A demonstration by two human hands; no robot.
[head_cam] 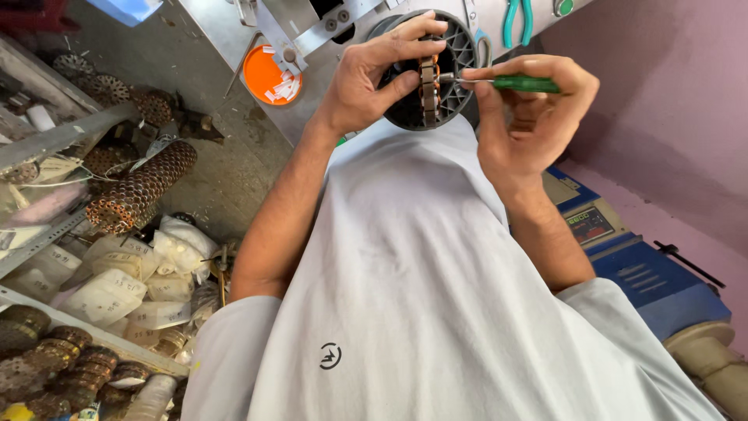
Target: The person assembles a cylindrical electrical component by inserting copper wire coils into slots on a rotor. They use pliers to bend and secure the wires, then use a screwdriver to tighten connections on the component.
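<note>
My left hand [374, 78] grips a round motor stator [430, 86], a stack of brownish laminations with copper windings, held against a dark circular fixture [460, 47] on a grey metal machine. My right hand [530, 117] holds a green-handled screwdriver [523, 83], its metal tip touching the stator's edge. My grey shirt fills the lower middle of the view.
An orange round lid [269, 74] with white slips sits on the machine top. A long stack of stators [140, 187] lies at left above white packets [125, 281]. More stators [62, 366] fill a shelf at lower left. A blue box [639, 273] stands at right, teal pliers [516, 19] above.
</note>
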